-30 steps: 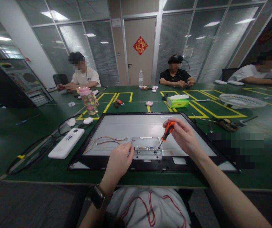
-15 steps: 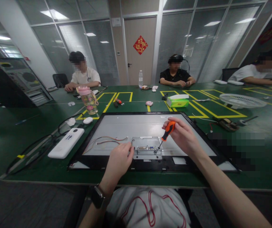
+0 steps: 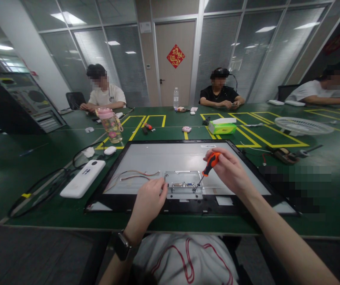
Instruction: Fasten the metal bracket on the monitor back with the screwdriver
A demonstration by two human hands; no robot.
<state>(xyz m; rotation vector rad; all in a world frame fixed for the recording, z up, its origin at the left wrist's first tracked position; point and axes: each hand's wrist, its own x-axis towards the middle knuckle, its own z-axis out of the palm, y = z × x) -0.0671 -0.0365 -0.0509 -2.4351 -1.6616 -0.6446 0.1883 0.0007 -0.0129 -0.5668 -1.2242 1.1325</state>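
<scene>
Two bare hands are at a large rectangular panel with a pale grey sheet face and a black frame point(image 3: 170, 154), which lies flat on the green tabletop point(image 3: 182, 225). All positions below are given relative to this panel.

Right hand point(image 3: 232, 172): the fingers point(image 3: 225, 153) grasp the handle of an orange-and-black screwdriver point(image 3: 211, 163), above the right half of the panel. The tool is tilted, its shaft slanting down and leftward; the tip meets a silvery rectangular metal bracket point(image 3: 182, 176) at the panel's near middle. Whether the tip is seated in a screw is too small to determine.

Left hand point(image 3: 149, 198): the fingers point(image 3: 159, 185) are bent, with fingertips at the left edge of the bracket. It cannot be told whether they pinch anything. A dark wristwatch point(image 3: 122, 246) is on this arm, off the panel's near edge.

A row of small connectors point(image 3: 183, 185) shows on the bracket. Thin multicoloured wires point(image 3: 138, 173) lie on the left part of the panel.

Left of the panel: a white slab-shaped device marked in black point(image 3: 83, 179) and looped black cable point(image 3: 43, 202). Beyond its far left corner: a clear bottle with pink lid point(image 3: 110, 126), upright. Beyond its far right part: a bright green soft tissue pack point(image 3: 222, 128). Three seated persons are at the far side.
</scene>
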